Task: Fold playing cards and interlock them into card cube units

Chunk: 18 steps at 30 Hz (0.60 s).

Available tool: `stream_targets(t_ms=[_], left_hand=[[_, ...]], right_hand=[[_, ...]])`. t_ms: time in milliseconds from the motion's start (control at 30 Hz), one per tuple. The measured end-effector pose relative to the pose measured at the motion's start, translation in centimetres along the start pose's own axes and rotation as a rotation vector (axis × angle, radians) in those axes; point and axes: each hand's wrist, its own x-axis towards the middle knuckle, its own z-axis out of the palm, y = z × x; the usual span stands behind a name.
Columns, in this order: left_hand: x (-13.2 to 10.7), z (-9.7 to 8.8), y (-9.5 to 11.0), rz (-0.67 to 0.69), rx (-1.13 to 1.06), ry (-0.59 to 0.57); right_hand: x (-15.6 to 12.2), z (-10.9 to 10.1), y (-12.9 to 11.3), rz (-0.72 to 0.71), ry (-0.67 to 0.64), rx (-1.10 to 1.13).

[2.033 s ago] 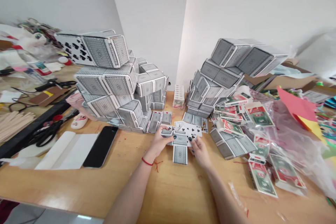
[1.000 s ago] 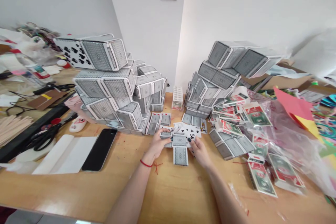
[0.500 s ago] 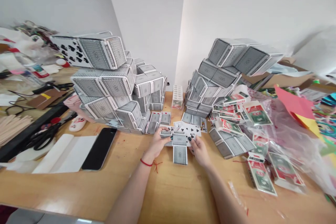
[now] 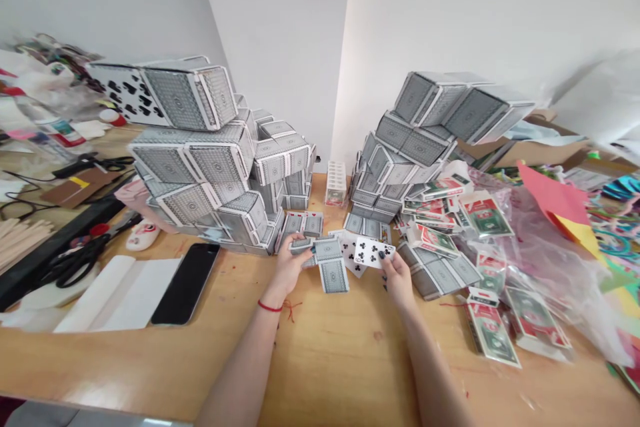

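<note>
My left hand (image 4: 289, 268), a red string round its wrist, pinches the left end of a joined piece of grey-backed playing cards (image 4: 331, 267). One card of that piece hangs down toward me. A club card (image 4: 371, 253), its face up, is held at its right edge between the fingers of my right hand (image 4: 399, 277). Partly under it, another club card (image 4: 353, 268) shows its face. Just behind lie more cards, some with red pips (image 4: 303, 221) and some with grey backs (image 4: 367, 227).
Tall stacks of card-built boxes rise on the left (image 4: 220, 163) and right (image 4: 415, 143). A small clear case (image 4: 336, 183) stands between them. To the left are a black phone (image 4: 186, 283), white paper (image 4: 117, 293) and scissors (image 4: 85, 257); to the right, red-green card packs (image 4: 493, 330) and plastic wrap.
My hands have drawn apart. The club card has moved right with my right hand, away from the grey-backed piece, which has shifted left and tilted in my left hand.
</note>
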Motion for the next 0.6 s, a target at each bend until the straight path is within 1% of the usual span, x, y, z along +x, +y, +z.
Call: stream_targets(t_ms=[67,133,233,367,500,600], left_hand=[[0.1,-0.1,0.3,-0.015,-0.067,0.020],[0.1,-0.2,0.5,-0.013,-0.097,0.026],[0.2,-0.2,0.4,0.002,-0.109,0.035],[0.3,-0.3,0.3,0.015,-0.107,0.050],[0.3,-0.3,0.6,0.041,-0.122,0.074],[0.3,-0.2,0.7,0.066,-0.117,0.096]], right_hand=[[-0.2,-0.1,-0.4,0.009,-0.003,0.051],[-0.6,0.2,-0.6,-0.015,-0.033,0.085],[-1.3,0.9,-0.8,-0.059,-0.078,0.077],[-1.4,1.1,-0.3,-0.112,-0.108,-0.045],[-1.1,0.7,0.3,-0.161,-0.171,-0.165],[-1.0,0.4,0.2,-0.199,-0.205,-0.235]])
